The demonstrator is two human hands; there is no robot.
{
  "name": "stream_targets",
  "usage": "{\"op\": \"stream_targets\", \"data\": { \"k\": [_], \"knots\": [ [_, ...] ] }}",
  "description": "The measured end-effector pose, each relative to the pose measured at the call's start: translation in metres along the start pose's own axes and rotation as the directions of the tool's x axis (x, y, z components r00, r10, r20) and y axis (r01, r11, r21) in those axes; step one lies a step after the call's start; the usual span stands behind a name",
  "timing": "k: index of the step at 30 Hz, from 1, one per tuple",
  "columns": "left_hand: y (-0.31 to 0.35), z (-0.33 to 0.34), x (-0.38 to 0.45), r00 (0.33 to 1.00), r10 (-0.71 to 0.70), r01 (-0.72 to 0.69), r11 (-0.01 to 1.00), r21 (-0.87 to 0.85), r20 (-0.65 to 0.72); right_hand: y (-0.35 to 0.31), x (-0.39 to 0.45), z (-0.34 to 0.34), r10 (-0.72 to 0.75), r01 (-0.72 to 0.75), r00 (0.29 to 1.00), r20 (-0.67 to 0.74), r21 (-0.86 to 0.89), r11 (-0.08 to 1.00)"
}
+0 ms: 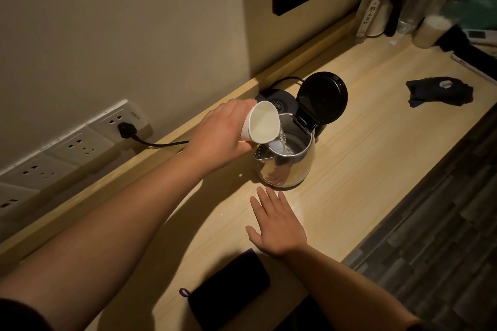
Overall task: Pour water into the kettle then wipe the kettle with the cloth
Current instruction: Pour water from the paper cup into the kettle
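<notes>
A steel kettle (291,166) stands on the wooden counter (363,142) with its black lid (321,98) flipped up. My left hand (217,137) grips a white paper cup (262,122) tilted over the kettle's mouth, and water streams from the cup into it. My right hand (277,226) lies flat on the counter just in front of the kettle, fingers straight, not touching it. A dark purple cloth (231,287) with a small loop lies near the counter's front edge, below my right hand.
The kettle's black base (277,101) sits behind it, its cord running to a plug (126,130) in the wall sockets. A dark rag (441,91) lies at the right. Bottles (376,2) stand at the back right. The counter edge drops to the floor on the right.
</notes>
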State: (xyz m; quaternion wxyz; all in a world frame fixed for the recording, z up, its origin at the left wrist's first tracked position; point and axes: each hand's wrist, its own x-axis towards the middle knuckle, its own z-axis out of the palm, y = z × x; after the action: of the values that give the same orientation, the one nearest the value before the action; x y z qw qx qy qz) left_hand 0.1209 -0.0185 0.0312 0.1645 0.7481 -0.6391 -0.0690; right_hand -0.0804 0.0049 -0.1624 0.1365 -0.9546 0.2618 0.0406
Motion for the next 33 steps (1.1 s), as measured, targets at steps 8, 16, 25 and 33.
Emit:
{"op": "stream_targets", "data": {
  "k": [8, 16, 25, 33],
  "knots": [
    [0.0040, -0.0043, 0.0000, 1.000, 0.005, -0.005, 1.000, 0.003, 0.004, -0.0024, -0.0007, -0.0028, 0.005, -0.005, 1.000, -0.001, -0.001, 1.000],
    [0.0057, -0.0073, 0.0008, 1.000, 0.006, -0.006, 1.000, 0.017, 0.025, -0.0014, 0.0002, -0.0005, 0.007, -0.007, 1.000, 0.000, -0.001, 1.000],
    [0.0065, -0.0070, 0.0005, 1.000, -0.005, 0.004, 1.000, 0.021, 0.022, -0.0015, 0.0002, -0.0005, 0.014, -0.014, 1.000, 0.003, -0.010, 1.000],
    [0.0059, -0.0080, 0.0019, 0.999, 0.020, -0.021, 0.999, 0.039, 0.028, -0.0016, -0.0003, -0.0005, 0.014, -0.014, 1.000, -0.014, -0.009, 1.000]
  ]
}}
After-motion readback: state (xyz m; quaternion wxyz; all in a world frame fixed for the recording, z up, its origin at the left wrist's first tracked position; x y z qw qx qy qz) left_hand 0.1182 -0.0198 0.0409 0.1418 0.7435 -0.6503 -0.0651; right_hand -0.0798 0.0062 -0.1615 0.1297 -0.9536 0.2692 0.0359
